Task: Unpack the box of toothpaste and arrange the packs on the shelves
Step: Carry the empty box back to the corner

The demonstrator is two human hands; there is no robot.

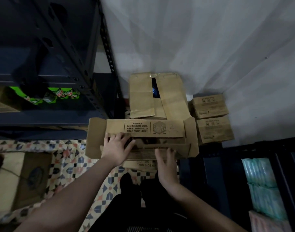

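**Both hands at the open toothpaste carton on the floor**

Head view. Cardboard carton (pixel 141 139) sits on the patterned tile floor (pixel 68 158) between two dark metal shelf units, flaps folded out; far flap printed "ATTENTION CASE DESIGN TO STACK". Contents too dark to make out. Left hand (pixel 115 148) lies across the carton's left part, fingers spread and nearly straight, touching the far flap's edge, thumb toward the opening. Right hand (pixel 166 166) at the near edge, fingers loosely extended against the near flap; gripping nothing that shows. Behind the carton, a larger brown box (pixel 153 96) with a gap in its top stands by the wall. Two small sealed boxes (pixel 212 118) lie in the far right corner. Left shelf unit (pixel 86 91) holds green soda bottles (pixel 59 95). Right shelf (pixel 227 173) carries pale wrapped packs (pixel 260 181).
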